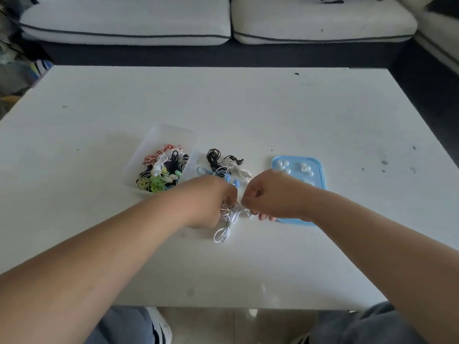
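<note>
My left hand (208, 199) and my right hand (269, 194) meet over the middle of the white table (248, 108), knuckles up and fingers curled. Between them they grip a coiled white earphone cable (224, 229), whose loop hangs down onto the table below the left hand. The fingertips are hidden under the hands. A clear plastic box (151, 145) at the left holds several bundled earphones in pink, white, black, green and yellow. Loose black, white and blue earphones (223, 165) lie just beyond my hands.
A blue lid (315, 167) lies to the right with several small white ear tips on it; my right hand covers its near corner. A white sofa (198, 21) stands beyond the table's far edge. My knees show under the near edge.
</note>
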Tool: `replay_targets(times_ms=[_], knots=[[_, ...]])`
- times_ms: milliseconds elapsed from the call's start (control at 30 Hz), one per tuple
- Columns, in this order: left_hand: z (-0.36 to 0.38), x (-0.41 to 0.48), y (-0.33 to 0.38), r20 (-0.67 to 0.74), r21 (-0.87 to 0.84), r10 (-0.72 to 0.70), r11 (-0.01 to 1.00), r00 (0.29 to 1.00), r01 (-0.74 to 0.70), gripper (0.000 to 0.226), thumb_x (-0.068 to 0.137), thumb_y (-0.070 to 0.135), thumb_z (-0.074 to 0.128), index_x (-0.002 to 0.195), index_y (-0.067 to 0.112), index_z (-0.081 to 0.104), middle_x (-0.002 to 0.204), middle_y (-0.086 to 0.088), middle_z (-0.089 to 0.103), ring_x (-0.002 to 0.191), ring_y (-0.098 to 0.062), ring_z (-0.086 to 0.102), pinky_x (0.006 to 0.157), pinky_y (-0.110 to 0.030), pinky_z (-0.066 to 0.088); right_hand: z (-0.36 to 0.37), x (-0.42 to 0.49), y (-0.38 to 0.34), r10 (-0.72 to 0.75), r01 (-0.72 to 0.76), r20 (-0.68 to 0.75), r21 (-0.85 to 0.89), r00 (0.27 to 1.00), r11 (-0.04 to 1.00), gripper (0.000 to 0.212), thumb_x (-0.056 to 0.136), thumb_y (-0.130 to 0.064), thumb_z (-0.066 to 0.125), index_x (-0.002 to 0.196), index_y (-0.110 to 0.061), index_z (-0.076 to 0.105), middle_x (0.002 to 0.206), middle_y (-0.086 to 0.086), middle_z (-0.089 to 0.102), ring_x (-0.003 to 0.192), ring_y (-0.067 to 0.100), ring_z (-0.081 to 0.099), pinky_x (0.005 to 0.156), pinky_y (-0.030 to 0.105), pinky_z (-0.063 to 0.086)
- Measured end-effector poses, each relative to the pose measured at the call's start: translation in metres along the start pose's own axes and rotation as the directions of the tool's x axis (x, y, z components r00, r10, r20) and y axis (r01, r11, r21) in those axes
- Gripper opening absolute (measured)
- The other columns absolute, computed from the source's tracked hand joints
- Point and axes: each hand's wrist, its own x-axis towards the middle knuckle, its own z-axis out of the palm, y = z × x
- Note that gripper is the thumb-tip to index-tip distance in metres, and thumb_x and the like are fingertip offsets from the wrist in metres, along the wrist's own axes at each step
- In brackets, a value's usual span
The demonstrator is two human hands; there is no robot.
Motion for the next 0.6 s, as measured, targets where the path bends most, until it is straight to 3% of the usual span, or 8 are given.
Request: replay_targets(times_ms=[133, 267, 333, 400, 500, 600], knots=[[-0.001, 0.002, -0.006, -0.073, -0.097, -0.003, 0.995, 0.997, -0.004, 0.027, 0.089, 0.011, 0.056, 0.097, 0.031, 0.071, 0.095, 0.013, 0.068, 0.089, -0.012, 0.066, 0.082, -0.032, 0.056, -0.001, -0.001, -0.006, -0.024, 0.026, 0.027, -0.081, 0.999, 0.996, 0.018, 0.087, -0.026, 0.057, 0.083, -0.018, 0.073, 0.074, 0.007, 0.076, 0.059, 0.019, 0.064, 0.064, 0.035, 0.061], [-0.011, 0.001, -0.009, -0.184, -0.153, -0.017, 0.988, 0.983, -0.011, 0.017, 0.092, 0.015, 0.06, 0.095, 0.028, 0.071, 0.09, 0.012, 0.068, 0.085, -0.01, 0.066, 0.078, -0.028, 0.055, 0.002, 0.003, -0.011, -0.063, 0.062, -0.007, -0.099, 0.998, 0.993, 0.013, 0.088, -0.021, 0.061, 0.086, -0.026, 0.072, 0.078, -0.002, 0.073, 0.069, 0.019, 0.072, 0.061, 0.025, 0.055], [-0.017, -0.002, -0.01, -0.231, -0.22, -0.047, 0.975, 0.972, -0.005, 0.014, 0.09, 0.018, 0.062, 0.094, 0.03, 0.068, 0.086, 0.014, 0.068, 0.08, -0.008, 0.065, 0.072, -0.024, 0.053, 0.002, 0.006, -0.013, -0.074, 0.068, -0.071, -0.085, 0.995, 0.994, 0.008, 0.085, -0.018, 0.067, 0.09, -0.024, 0.068, 0.085, -0.008, 0.064, 0.067, 0.014, 0.065, 0.063, 0.025, 0.052], [-0.023, -0.006, -0.012, -0.265, -0.298, -0.076, 0.955, 0.961, -0.006, 0.016, 0.084, 0.018, 0.062, 0.087, 0.033, 0.063, 0.077, 0.016, 0.066, 0.072, -0.008, 0.063, 0.066, -0.027, 0.051, 0.001, 0.008, -0.016, -0.082, 0.074, -0.115, -0.071, 0.99, 0.995, 0.024, 0.08, -0.018, 0.076, 0.096, -0.026, 0.06, 0.09, -0.007, 0.06, 0.068, 0.011, 0.057, 0.061, 0.024, 0.047], [-0.027, -0.012, -0.016, -0.285, -0.37, -0.067, 0.928, 0.956, -0.045, 0.012, 0.082, 0.021, 0.064, 0.082, 0.032, 0.059, 0.065, 0.023, 0.06, 0.06, -0.008, 0.052, 0.057, -0.027, 0.045, 0.001, 0.009, -0.019, -0.07, 0.069, -0.1, -0.018, 0.992, 0.997, 0.048, 0.075, -0.026, 0.084, 0.115, -0.033, 0.058, 0.102, -0.01, 0.06, 0.074, 0.009, 0.058, 0.059, 0.02, 0.042], [-0.029, -0.018, -0.016, -0.312, -0.447, -0.031, 0.886, 0.95, -0.118, 0.01, 0.087, 0.027, 0.069, 0.083, 0.029, 0.06, 0.057, 0.018, 0.053, 0.054, -0.005, 0.044, 0.054, -0.02, 0.038, 0.007, 0.012, -0.022, -0.088, 0.087, -0.099, -0.005, 0.991, 0.996, 0.052, 0.079, -0.035, 0.083, 0.124, -0.04, 0.058, 0.111, -0.01, 0.06, 0.084, 0.008, 0.062, 0.061, 0.018, 0.042]])
